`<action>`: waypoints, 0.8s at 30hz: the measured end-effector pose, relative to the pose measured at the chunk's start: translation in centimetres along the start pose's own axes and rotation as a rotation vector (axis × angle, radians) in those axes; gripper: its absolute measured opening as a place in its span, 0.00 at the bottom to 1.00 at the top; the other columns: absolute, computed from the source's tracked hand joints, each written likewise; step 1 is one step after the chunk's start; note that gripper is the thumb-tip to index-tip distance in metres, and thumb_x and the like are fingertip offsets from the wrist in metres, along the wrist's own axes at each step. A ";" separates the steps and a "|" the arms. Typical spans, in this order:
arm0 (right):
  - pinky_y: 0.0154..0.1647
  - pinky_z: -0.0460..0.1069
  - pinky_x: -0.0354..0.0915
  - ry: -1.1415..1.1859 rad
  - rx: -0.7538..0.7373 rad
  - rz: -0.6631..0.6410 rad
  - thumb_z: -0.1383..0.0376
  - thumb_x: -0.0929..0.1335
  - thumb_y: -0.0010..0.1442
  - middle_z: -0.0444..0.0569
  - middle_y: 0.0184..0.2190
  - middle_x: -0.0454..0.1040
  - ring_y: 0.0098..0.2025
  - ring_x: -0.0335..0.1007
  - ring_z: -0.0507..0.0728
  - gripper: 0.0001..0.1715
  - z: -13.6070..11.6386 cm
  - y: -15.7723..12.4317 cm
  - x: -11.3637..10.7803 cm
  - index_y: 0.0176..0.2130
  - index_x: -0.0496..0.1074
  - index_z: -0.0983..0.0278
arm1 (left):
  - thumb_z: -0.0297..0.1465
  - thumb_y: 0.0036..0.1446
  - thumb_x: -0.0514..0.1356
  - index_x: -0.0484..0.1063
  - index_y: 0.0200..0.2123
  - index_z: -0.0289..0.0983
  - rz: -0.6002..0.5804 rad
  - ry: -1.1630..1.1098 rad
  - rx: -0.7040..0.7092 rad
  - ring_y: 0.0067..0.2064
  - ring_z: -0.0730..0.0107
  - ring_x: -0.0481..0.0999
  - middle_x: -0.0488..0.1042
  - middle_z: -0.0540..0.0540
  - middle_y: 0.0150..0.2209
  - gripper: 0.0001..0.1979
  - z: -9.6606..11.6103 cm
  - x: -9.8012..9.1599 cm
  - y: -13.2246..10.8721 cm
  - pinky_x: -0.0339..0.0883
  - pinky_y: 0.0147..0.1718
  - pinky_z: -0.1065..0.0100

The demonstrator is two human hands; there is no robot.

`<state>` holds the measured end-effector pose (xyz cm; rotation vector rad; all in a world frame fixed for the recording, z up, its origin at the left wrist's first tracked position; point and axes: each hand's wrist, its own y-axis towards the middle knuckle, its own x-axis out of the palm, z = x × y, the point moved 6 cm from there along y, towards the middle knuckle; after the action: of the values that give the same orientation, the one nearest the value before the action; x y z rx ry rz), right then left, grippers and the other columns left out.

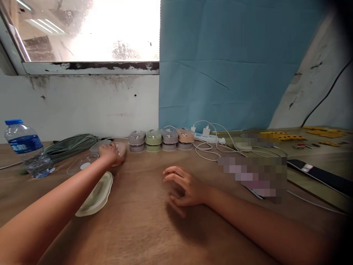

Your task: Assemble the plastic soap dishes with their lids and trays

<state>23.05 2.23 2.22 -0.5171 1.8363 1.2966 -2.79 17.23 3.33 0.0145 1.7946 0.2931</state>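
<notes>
My left hand (110, 154) reaches far out on the left, its fingers curled over the edge of a pinkish plastic lid (122, 149). The fingertips are partly hidden behind the hand. Under my left forearm lies a pale cream-green oval tray (103, 193), partly covered by the arm. Beside it is a clear plastic lid (77, 165) with a white round spot. My right hand (186, 187) hovers over the middle of the table, fingers loosely bent and apart, holding nothing.
Several small stacked boxes, among them a green one (153, 140) and an orange one (185, 139), line the wall. A water bottle (29, 149) leans by a grey-green pouch (71, 145). A power strip (206, 138) with white cables and yellow parts (281, 136) lie right.
</notes>
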 end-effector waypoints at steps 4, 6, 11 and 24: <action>0.48 0.54 0.61 -0.014 -0.021 -0.003 0.64 0.67 0.47 0.54 0.44 0.66 0.46 0.63 0.58 0.17 0.0 -0.1 0.0 0.40 0.65 0.63 | 0.46 0.46 0.56 0.58 0.53 0.25 0.076 -0.039 0.015 0.45 0.43 0.70 0.59 0.24 0.53 0.37 0.8 0.9 1.8 0.61 0.38 0.58; 0.47 0.54 0.60 -0.015 -0.043 -0.010 0.64 0.66 0.48 0.54 0.42 0.67 0.45 0.63 0.58 0.15 0.0 -0.1 0.1 0.39 0.65 0.63 | 0.47 0.47 0.55 0.58 0.53 0.25 0.095 -0.062 0.044 0.45 0.42 0.70 0.59 0.25 0.53 0.37 0.9 1.4 2.6 0.62 0.39 0.57; 0.45 0.53 0.61 0.007 -0.102 -0.011 0.64 0.67 0.48 0.52 0.39 0.69 0.41 0.65 0.56 0.13 -0.1 -0.1 0.6 0.37 0.66 0.64 | 0.43 0.46 0.55 0.61 0.51 0.24 -0.011 -0.160 0.123 0.48 0.40 0.67 0.59 0.25 0.53 0.34 1.6 2.7 4.6 0.62 0.40 0.57; 0.44 0.51 0.60 -0.040 -0.090 -0.007 0.67 0.66 0.49 0.50 0.38 0.68 0.40 0.65 0.54 0.11 0.2 -0.3 1.0 0.36 0.65 0.63 | 0.33 0.50 0.52 0.58 0.53 0.26 0.076 -0.214 0.108 0.54 0.49 0.63 0.60 0.28 0.54 0.27 -2.4 2.7 6.6 0.58 0.48 0.60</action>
<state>22.77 2.40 1.24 -0.5417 1.7484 1.3796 -6.76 23.59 2.58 0.1844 1.5971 0.2396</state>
